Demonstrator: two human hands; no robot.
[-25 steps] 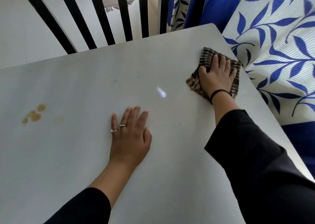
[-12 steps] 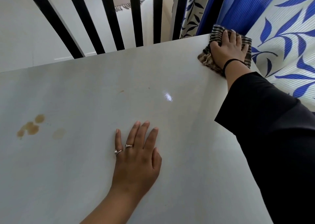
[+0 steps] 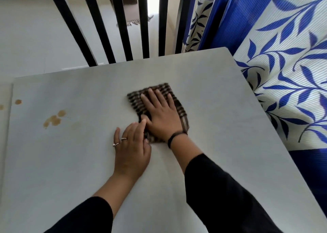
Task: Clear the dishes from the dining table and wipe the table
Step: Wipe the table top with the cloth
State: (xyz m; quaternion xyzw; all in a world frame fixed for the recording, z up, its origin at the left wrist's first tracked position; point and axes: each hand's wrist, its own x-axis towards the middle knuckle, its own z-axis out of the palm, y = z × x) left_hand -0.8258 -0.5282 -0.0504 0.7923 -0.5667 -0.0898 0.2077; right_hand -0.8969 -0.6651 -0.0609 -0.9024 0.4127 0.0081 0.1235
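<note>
- The cloth (image 3: 136, 101) lies midway on the tabletop (image 3: 221, 126) under the right hand (image 3: 161, 115), grip spread flat, pressing.
- The left hand (image 3: 131, 149), grip spread too, touches its edge and may block the stroke.
- The stains (image 3: 54, 120) sit well left; strokes could smear them.

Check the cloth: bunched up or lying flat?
Flat: cloth lies on the table, pressed under the right hand, fingers straight.

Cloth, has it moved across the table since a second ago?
Yes. The cloth under the right hand has slid left, away from the far right corner of the table by the curtain, toward the brown stains.
</note>
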